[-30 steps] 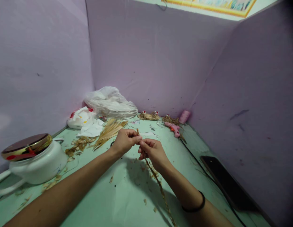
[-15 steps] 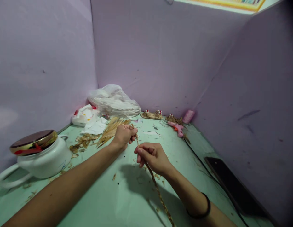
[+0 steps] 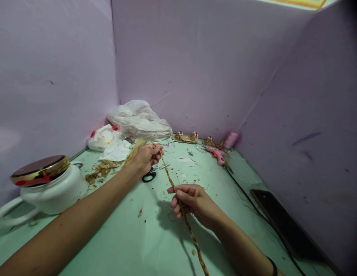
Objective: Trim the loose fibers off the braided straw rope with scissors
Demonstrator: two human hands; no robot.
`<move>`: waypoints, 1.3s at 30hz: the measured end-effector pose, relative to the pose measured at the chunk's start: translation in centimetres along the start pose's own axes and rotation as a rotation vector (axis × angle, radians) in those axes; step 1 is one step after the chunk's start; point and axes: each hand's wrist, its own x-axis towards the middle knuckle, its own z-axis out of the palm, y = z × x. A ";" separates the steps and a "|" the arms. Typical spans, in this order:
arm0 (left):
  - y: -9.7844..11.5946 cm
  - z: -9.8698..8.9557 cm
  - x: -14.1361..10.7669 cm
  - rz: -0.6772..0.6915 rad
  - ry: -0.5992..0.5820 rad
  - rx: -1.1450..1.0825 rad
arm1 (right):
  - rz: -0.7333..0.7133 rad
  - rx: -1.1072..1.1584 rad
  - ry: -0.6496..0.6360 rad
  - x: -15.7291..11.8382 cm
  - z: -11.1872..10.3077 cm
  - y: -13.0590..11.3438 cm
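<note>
A long tan braided cord (image 3: 192, 237) of dried plant fibre runs from the front edge of the picture up between my hands. Its thin far end is pinched in the fingers of my left hand (image 3: 148, 158). Lower down, my right hand (image 3: 192, 203) grips the braid between thumb and fingers, palm side partly hidden. The stretch between the two hands looks straight. Under my left hand lie black-handled scissors (image 3: 149, 176), partly covered by it. Behind that hand spreads a bundle of pale dry strips (image 3: 134, 151).
At left stands a white mug (image 3: 56, 195) topped by a gold-rimmed lid (image 3: 42, 171). Brown scraps (image 3: 101, 170), a white plastic bag (image 3: 139, 120) and woven pieces (image 3: 185, 138) lie farther back. A pink glue gun (image 3: 215, 154), pink spool (image 3: 231, 140) and dark phone (image 3: 285, 224) are at right.
My right hand has slid down the braid toward me, and the gap between the hands has grown. My left hand has shifted slightly left and up, and the scissors now show.
</note>
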 end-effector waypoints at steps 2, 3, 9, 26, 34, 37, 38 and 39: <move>-0.1 0.2 -0.1 -0.025 0.000 -0.008 | 0.005 0.008 0.020 -0.2 -0.1 0.4; -0.1 0.3 -0.2 -0.034 0.002 -0.010 | 0.004 0.011 0.034 -0.2 -0.2 0.6; 0.0 0.4 -0.2 -0.023 -0.001 -0.002 | -0.058 0.032 0.168 0.3 -0.2 1.3; -2.2 4.1 -4.6 -0.060 -0.188 0.381 | -0.013 0.134 0.148 0.1 -1.2 0.2; -1.4 3.2 -4.0 -0.006 -0.129 0.339 | 0.106 0.126 -0.056 -0.4 -1.6 0.1; -1.4 3.3 -4.1 0.008 -0.099 0.336 | 0.099 0.105 -0.049 -0.5 -1.6 0.0; -1.3 3.3 -4.1 0.013 -0.086 0.336 | 0.091 0.101 -0.049 -0.5 -1.6 0.0; -1.3 3.3 -4.1 0.018 -0.076 0.336 | 0.082 0.094 -0.052 -0.5 -1.6 0.0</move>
